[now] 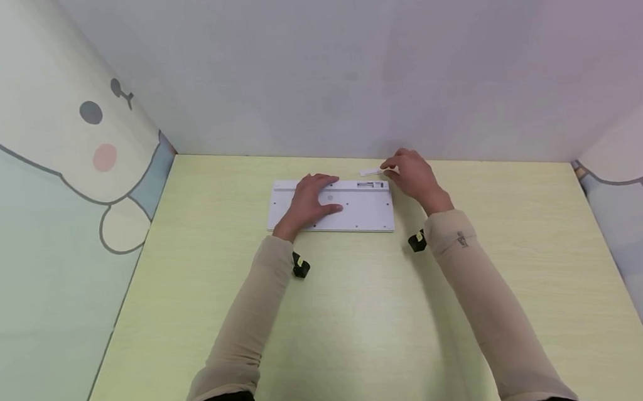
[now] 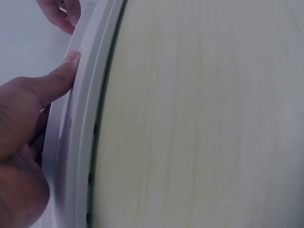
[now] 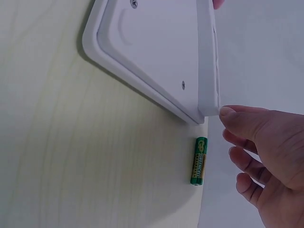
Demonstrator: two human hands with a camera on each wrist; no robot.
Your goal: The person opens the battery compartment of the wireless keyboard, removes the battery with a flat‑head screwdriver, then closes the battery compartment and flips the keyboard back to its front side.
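A white keyboard (image 1: 356, 210) lies upside down on the pale yellow-green table (image 1: 366, 335), near the back wall. My left hand (image 1: 310, 201) rests flat on its left half, and its thumb (image 2: 61, 78) presses the keyboard's edge (image 2: 90, 95). My right hand (image 1: 413, 177) hovers past the keyboard's far right corner with its fingers loosely curled. In the right wrist view its thumb (image 3: 237, 116) and fingers are apart with nothing between them. A small white strip-shaped cover (image 1: 370, 171) lies just left of its fingertips. A green battery (image 3: 199, 160) lies on the table beside the keyboard's corner (image 3: 204, 111).
Grey wall panels (image 1: 345, 66) close the table at the back, and cartoon-printed panels (image 1: 40, 153) close it on the left and right. Small black wrist-worn cameras (image 1: 300, 265) sit on both sleeves. Bare tabletop stretches from the keyboard to the near edge.
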